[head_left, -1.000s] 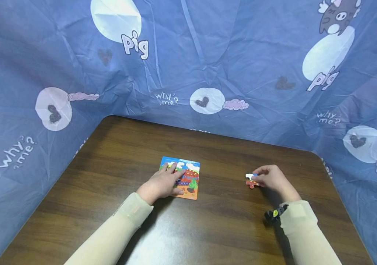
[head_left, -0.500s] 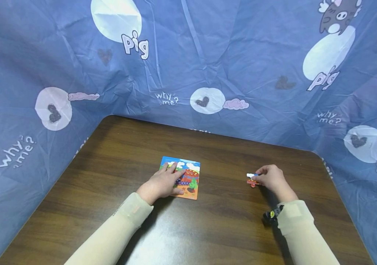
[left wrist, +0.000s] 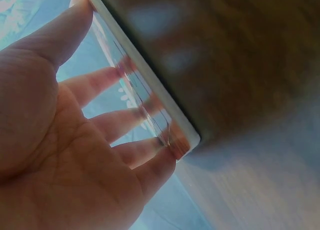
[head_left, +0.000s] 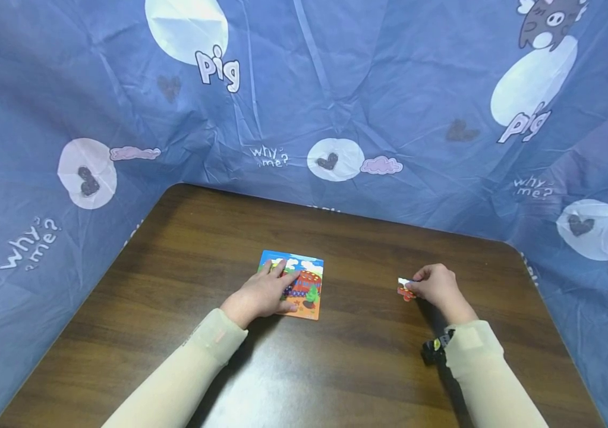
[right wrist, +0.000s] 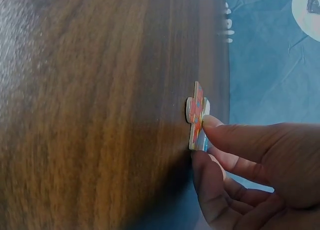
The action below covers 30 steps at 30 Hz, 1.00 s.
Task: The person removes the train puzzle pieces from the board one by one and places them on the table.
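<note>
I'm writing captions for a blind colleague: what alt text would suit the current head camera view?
A person's right hand pinches a small jigsaw piece toward the right of a brown wood-grain table, while their left hand lies spread on a colorful picture board. Behind the table hangs a wrinkled blue cloth with a cartoon print.

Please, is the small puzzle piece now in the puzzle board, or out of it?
Out: the right hand pinches the puzzle piece well apart from the puzzle board, with brown table visible between them.
</note>
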### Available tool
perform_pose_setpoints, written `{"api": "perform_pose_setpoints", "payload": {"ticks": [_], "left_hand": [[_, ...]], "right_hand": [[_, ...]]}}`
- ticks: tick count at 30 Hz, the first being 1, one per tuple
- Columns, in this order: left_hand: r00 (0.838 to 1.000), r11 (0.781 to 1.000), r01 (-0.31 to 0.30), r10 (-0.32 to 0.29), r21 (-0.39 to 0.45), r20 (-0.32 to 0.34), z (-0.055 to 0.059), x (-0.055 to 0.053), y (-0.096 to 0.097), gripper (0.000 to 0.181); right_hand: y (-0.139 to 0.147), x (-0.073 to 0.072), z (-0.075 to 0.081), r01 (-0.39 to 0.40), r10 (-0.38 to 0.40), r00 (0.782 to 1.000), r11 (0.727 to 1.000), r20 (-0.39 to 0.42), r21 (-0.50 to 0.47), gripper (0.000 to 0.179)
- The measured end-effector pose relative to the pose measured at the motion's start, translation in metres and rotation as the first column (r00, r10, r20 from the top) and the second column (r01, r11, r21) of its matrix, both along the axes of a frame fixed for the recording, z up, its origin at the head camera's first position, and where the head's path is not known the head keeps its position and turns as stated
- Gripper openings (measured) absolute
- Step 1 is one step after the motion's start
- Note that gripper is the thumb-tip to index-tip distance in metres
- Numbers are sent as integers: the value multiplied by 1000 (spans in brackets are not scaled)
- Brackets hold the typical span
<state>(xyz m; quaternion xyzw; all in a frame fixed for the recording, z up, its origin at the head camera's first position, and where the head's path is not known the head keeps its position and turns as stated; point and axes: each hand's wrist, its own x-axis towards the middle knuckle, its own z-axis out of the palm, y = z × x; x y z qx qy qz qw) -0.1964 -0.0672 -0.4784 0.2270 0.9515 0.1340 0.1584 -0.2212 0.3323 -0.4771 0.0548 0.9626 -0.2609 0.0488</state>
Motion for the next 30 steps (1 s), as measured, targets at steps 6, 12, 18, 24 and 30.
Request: {"api": "perform_pose_setpoints", "payload": {"ticks": [6,12,18,24,30], "left_hand": [[1000,1000,-6,6,-1,10,1,-1,0,79],[1000,1000,-1,2,-13,16,1,0,0,79],[1000,1000,0,1,-14,10,1,0,0,79],[1000,1000,3,-3,-12,23,1,1,0,79],[1000,1000,-2,3,-22,25,-2,0,1,80]], "right_hand": [[0,-3,2,2,-2,1000,1000,9,0,23],[1,-4,2,-15,15,1000,1000,26,10,23],[3,-4,2,-42,42,998,999,50,-11,23],[4,-4,-1,-72,73,997,997,30,-24,27],[3,-3,0,-88,87,995,996,-42,-23,25]]}}
